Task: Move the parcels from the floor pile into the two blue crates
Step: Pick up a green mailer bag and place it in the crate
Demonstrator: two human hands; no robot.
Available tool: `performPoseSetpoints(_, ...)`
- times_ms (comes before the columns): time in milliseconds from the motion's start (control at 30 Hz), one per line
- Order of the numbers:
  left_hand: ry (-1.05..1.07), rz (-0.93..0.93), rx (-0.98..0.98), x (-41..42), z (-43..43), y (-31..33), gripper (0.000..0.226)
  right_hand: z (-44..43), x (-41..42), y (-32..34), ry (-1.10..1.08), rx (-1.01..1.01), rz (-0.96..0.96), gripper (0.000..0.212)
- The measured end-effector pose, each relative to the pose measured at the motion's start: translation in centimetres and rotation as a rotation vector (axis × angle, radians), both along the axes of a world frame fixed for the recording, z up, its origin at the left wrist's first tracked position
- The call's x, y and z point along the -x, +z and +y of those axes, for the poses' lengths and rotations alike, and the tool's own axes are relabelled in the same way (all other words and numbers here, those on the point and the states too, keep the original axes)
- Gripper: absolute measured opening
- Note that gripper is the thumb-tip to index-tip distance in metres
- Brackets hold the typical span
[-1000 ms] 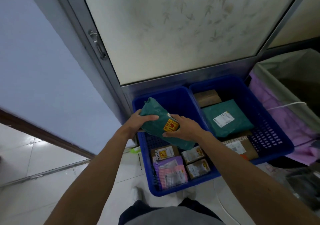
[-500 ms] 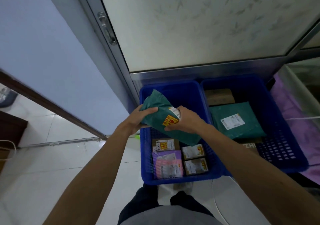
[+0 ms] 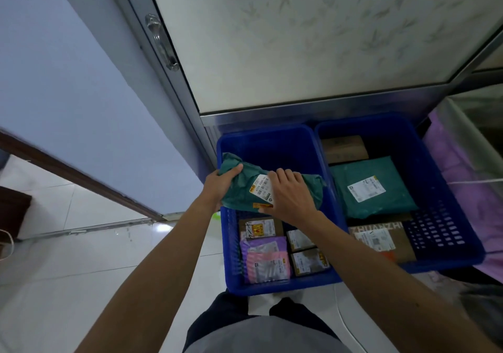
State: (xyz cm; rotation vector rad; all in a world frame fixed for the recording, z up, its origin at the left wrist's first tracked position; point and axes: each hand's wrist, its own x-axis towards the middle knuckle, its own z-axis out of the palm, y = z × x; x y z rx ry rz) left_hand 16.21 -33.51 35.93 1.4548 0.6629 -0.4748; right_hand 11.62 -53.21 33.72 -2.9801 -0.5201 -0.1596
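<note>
Head view: we look down on two blue crates standing side by side at the foot of a frosted glass door (image 3: 299, 39), with both our arms reaching in from the bottom of the frame.
Change: half a second ago the green parcel (image 3: 239, 193) stood steeply on end. Now it lies nearly level across the upper half of the left crate (image 3: 272, 131), with its white shipping label turned up.
Left hand (image 3: 220, 184): it grips the parcel's left end, fingers curled underneath and thumb over the top.
Right hand (image 3: 291, 197): it lies over the parcel's right half, fingers bent across the far edge, holding it.
Meaning: we judge the parcel is going down into the bare upper part of that crate, and it is not yet let go.
Left crate, lower half: a labelled brown box (image 3: 258, 229), a purple mailer (image 3: 262, 245), a pink mailer (image 3: 268, 267) and two small brown boxes (image 3: 309, 261).
Right crate (image 3: 446, 189): a cardboard box (image 3: 344, 148) at the top, a green mailer (image 3: 370, 186) in the middle and a large brown box (image 3: 381, 241) below.
Floor pile: it is out of view, so we cannot tell how many parcels remain.
Around: a door handle (image 3: 160, 42) at upper left, a white cable (image 3: 345, 322) at lower right and purple cloth (image 3: 462, 184) at the right edge.
In the way: nothing lies in the gap. The parcel spans nearly the crate's width, so its ends may catch on the walls.
</note>
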Motion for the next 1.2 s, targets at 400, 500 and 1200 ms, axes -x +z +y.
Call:
performPoseSetpoints(400, 0.142, 0.051, -0.174, -1.4, 1.4, -3.5, 0.013, -0.3, -1.0, -0.5, 0.034, -0.031, 0.006, 0.079)
performPoseSetpoints(500, 0.160, 0.050, -0.180, -1.5, 1.7, -3.5, 0.013, -1.1, -1.7, -1.0, -0.144, -0.092, 0.050, 0.063)
performPoseSetpoints(1200, -0.121, 0.095, -0.254, -6.4, -0.8, -12.2, 0.043, -4.1, -6.4, -7.4, -1.188, -1.246, 0.887, 0.031)
